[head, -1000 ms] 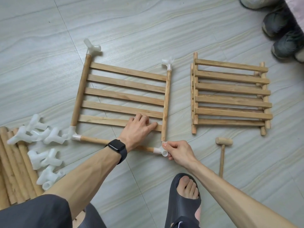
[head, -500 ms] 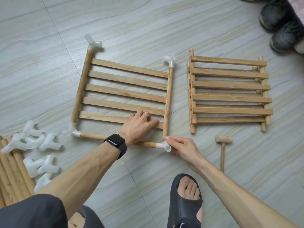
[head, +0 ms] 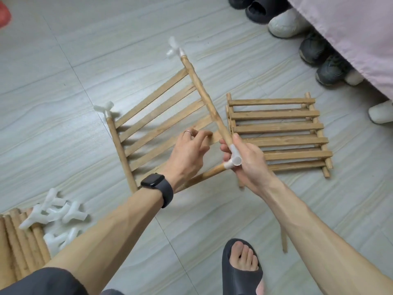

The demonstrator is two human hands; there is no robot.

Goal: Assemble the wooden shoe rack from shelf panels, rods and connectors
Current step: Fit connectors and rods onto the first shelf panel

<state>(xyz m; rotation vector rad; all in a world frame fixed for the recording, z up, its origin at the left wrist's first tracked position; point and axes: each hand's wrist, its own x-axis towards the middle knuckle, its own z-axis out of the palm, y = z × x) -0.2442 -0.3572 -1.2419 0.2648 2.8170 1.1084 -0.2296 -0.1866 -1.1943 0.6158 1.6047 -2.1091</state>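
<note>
Grips white corner connector (head: 234,159) in right hand (head: 249,167) — fingers curled round it. Holds shelf panel (head: 153,97) tilted, right side off the floor (head: 85,60), beside stacked panels (head: 276,127). Poses left hand (head: 189,152) loosely open over shelf panel — contact not discernible.

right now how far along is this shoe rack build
Early. Done: one slatted wooden shelf panel has white plastic connectors on both far corners and a round rod across its near edge. In hand: the right hand grips the near corner connector, the left hand is at a slat. Left: the stacked panels, loose white connectors and spare wooden rods lie unused.
</note>
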